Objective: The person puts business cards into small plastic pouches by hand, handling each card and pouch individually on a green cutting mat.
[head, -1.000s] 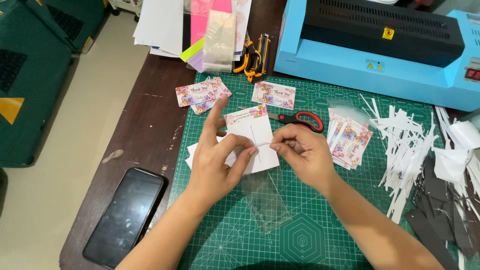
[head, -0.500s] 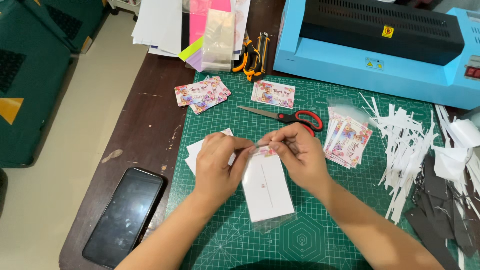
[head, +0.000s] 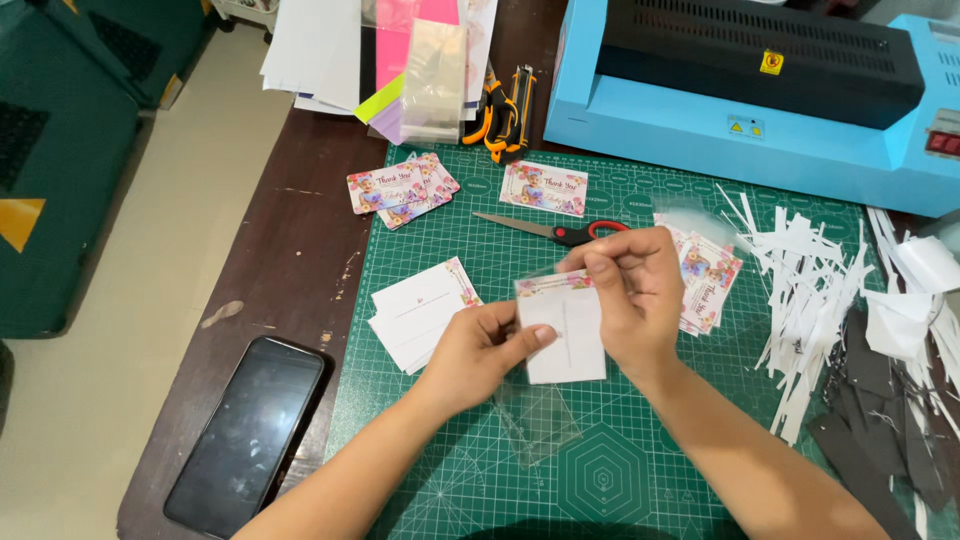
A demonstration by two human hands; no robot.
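Both hands pinch the white floral-edged card [head: 565,335] upright over the green cutting mat [head: 700,440], the left hand [head: 480,352] at its left edge, the right hand [head: 630,290] at its top, the clear sleeve [head: 540,420] hanging below.

A dark wooden surface [head: 300,240] carries a green cutting mat [head: 640,480], a black phone [head: 245,435] at its near left edge, and a blue laminator [head: 700,120] at the back. Stacked paper sheets [head: 320,45] lie at the far left, with orange-handled cutters [head: 505,100] beside them.
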